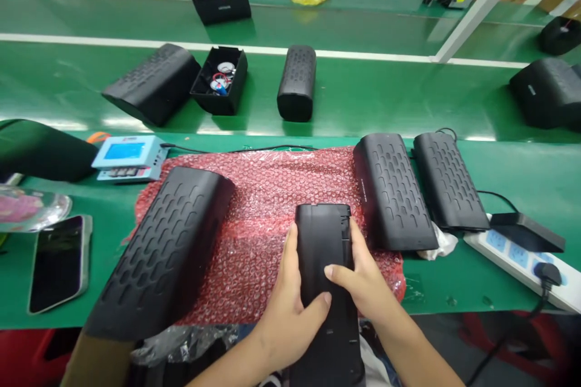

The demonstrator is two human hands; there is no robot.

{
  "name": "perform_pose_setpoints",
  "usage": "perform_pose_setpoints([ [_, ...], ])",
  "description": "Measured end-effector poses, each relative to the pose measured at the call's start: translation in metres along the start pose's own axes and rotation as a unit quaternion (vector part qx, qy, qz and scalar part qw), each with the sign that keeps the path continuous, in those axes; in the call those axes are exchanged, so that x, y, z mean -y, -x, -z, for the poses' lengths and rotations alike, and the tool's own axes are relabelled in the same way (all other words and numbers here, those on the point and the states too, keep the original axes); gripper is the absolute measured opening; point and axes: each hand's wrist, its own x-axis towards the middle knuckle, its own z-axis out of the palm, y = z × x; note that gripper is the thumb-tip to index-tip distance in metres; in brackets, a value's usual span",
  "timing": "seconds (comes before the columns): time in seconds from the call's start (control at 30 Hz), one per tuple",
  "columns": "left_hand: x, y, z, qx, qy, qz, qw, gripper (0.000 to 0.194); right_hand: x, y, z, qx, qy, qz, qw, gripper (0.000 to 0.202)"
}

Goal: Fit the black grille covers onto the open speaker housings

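A long black casing [321,236] is held between both hands near the front edge, its flat face up. My left hand [290,308] wraps its left side, with the thumb lying across the face. On the right side, my right hand [363,275] grips it with the thumb also pressed on top. Beneath is a sheet of pink bubble wrap [254,193]. One large black speaker with an oval-patterned grille [158,248] lies at the left of the wrap, and a second patterned speaker [394,193] stands at its right.
A blue tester box [129,151] and a phone [59,263] are at the left. Another patterned unit [449,181] and a white power strip [521,254] lie right. Behind, the green conveyor [372,94] carries several black casings, one open with wires [221,80].
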Motion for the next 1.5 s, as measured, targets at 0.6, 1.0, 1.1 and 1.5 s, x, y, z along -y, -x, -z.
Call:
perform_pose_setpoints([
  [0.6,0.004,-0.013,-0.002,-0.012,0.136,-0.058,0.989,0.088,-0.006,0.0,0.015,0.099,-0.004,0.015,0.995,0.104],
  [1.0,-0.007,-0.011,-0.003,0.008,0.156,-0.021,0.988,0.093,-0.001,0.003,0.026,0.156,0.079,-0.032,0.984,0.118],
  [1.1,-0.006,-0.011,-0.002,0.003,0.145,-0.038,0.989,0.092,0.001,0.003,0.024,0.153,0.074,-0.039,0.985,0.122],
  [1.5,-0.004,-0.01,0.006,0.042,0.176,-0.05,0.982,0.093,-0.002,0.025,0.01,0.085,0.05,-0.071,0.993,0.116],
])
